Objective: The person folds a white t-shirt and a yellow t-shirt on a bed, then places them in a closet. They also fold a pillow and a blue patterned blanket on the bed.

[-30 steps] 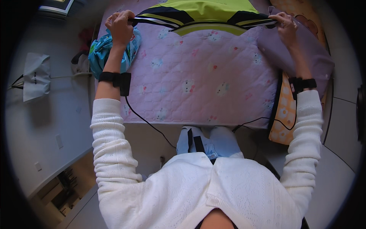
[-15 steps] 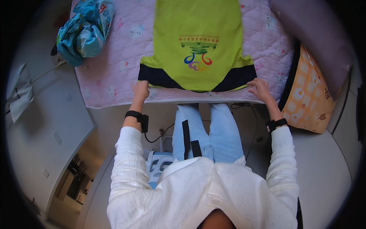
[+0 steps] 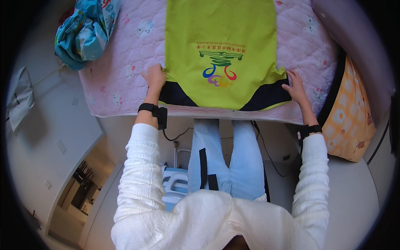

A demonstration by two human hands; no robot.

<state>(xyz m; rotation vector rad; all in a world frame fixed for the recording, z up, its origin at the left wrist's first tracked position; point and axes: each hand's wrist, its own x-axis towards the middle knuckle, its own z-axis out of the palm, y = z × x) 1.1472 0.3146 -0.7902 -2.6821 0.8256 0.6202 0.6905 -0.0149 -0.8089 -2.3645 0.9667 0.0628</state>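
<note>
1. Smoothing the yellow-green garment (image 3: 221, 39) seems to be the step in hand; the left hand (image 3: 155, 77) is at its left edge, fingers bent, and I cannot tell whether they pinch the fabric.
2. The right hand (image 3: 295, 86) is at the opposite edge, thumb spread apart from the fingers, with fingertips against the side of the cloth.
3. To do this well, I would draw both sides outward with equal, light tension, keeping the printed emblem (image 3: 219, 75) unwrinkled. A small fold sticks up by the right fingertips; pressing it down first should let that edge lie straight.
4. The garment lies flat on a pink quilted cover (image 3: 112, 83), its curved near end and dark side panels close to the cover's front edge. Pulling too hard toward the body could drag the hem over that edge.
5. On the surface's far left sits a crumpled blue plastic bag (image 3: 85, 39); to the right are a purple cloth (image 3: 358, 46) and an orange patterned cushion (image 3: 350, 114), both well apart from the garment.
6. Below the edge are the person's light-blue jeans (image 3: 246, 166), a blue-and-white plastic object (image 3: 174, 183) and loose dark cables (image 3: 271, 158).
7. Farther out on the left, a white bag (image 3: 21, 98) hangs beside a pale panel, with a dim opening below.
</note>
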